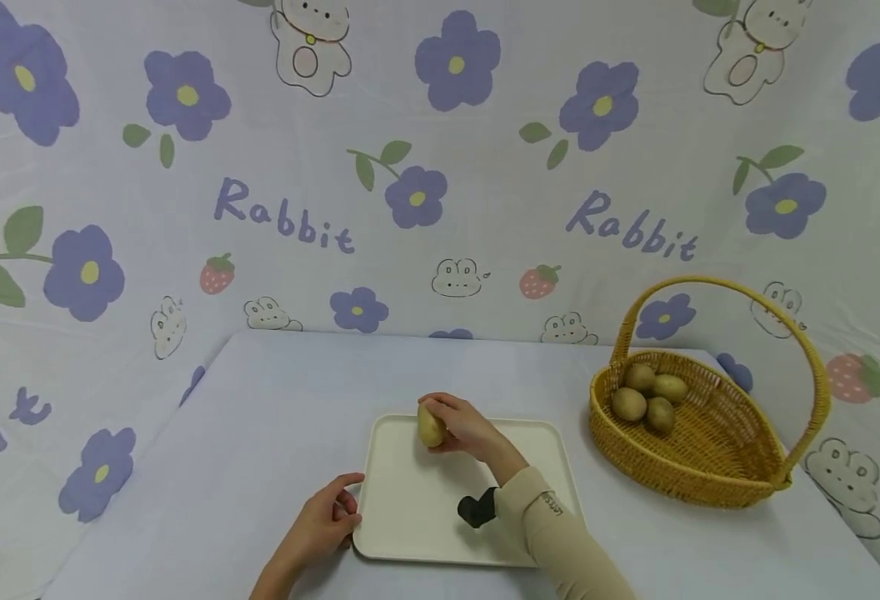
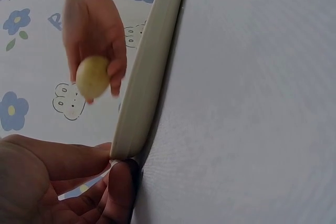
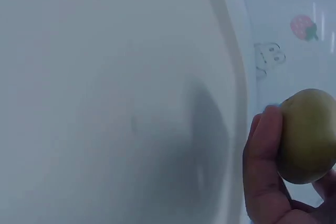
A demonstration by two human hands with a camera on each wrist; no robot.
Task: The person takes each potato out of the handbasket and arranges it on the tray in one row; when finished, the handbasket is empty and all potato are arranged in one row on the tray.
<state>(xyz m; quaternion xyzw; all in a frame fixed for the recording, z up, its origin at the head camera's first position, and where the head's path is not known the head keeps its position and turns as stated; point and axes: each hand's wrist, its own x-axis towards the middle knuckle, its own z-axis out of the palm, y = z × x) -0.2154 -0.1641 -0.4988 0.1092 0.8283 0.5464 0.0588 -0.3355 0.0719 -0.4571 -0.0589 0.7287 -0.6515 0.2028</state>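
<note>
My right hand (image 1: 464, 427) grips a yellowish potato (image 1: 431, 426) over the far part of a cream tray (image 1: 402, 508). In the right wrist view the fingers curl round the potato (image 3: 308, 136), and a soft shadow falls on the tray surface (image 3: 105, 77) beside it. At the tray's near left side, my left hand (image 1: 322, 521) holds the edge. The left wrist view shows its thumb and fingers pinching the tray's corner (image 2: 131, 140), with the right hand (image 2: 97, 30) and potato (image 2: 93, 77) beyond.
A woven basket (image 1: 710, 487) with a tall arched handle (image 1: 755, 296) stands to the right of the tray. Several potatoes (image 1: 630, 405) lie in its left end. Behind the white table (image 1: 275, 400) hangs a cloth (image 1: 485, 167) printed with flowers and rabbits.
</note>
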